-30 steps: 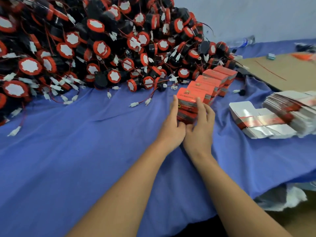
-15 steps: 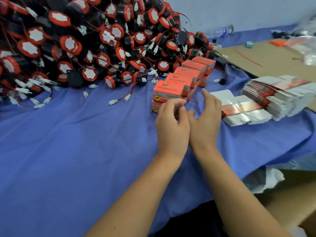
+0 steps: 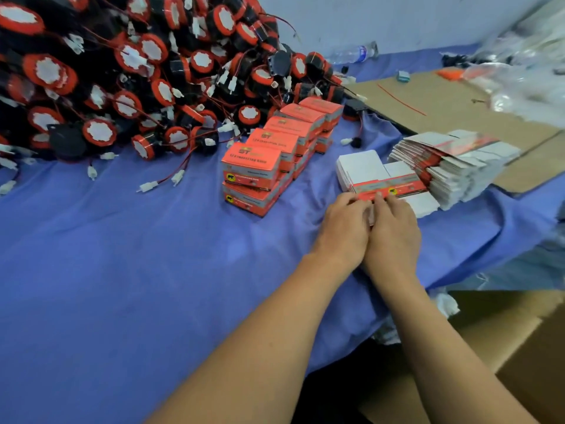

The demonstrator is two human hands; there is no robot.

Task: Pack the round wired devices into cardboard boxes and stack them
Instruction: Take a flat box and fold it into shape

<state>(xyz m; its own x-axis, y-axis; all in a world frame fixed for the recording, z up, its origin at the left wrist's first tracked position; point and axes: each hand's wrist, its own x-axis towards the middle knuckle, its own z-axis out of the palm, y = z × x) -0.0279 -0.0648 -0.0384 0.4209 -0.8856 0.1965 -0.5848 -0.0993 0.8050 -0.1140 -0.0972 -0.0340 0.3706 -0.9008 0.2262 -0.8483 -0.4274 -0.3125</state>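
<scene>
A big heap of round black and red wired devices (image 3: 128, 87) fills the back left of the blue cloth. A row of closed orange cardboard boxes (image 3: 253, 166), stacked two high, runs back from the middle. To their right lies a small stack of flat unfolded cartons (image 3: 376, 175), with a taller fanned stack (image 3: 452, 163) behind it. My left hand (image 3: 345, 231) and my right hand (image 3: 394, 231) sit side by side at the near edge of the small stack. Their fingertips pinch the top flat carton (image 3: 388, 187). The thumbs are hidden.
A brown cardboard sheet (image 3: 443, 102) lies at the back right, with a plastic bottle (image 3: 351, 53) and clear bags (image 3: 526, 71) beyond it. An open brown shipping box (image 3: 504, 338) stands below the table edge at the lower right. The blue cloth (image 3: 107, 270) covers the table.
Both hands left the front stacked orange box and moved right to the flat cartons, where they now take hold of the top one. The view swung right.
</scene>
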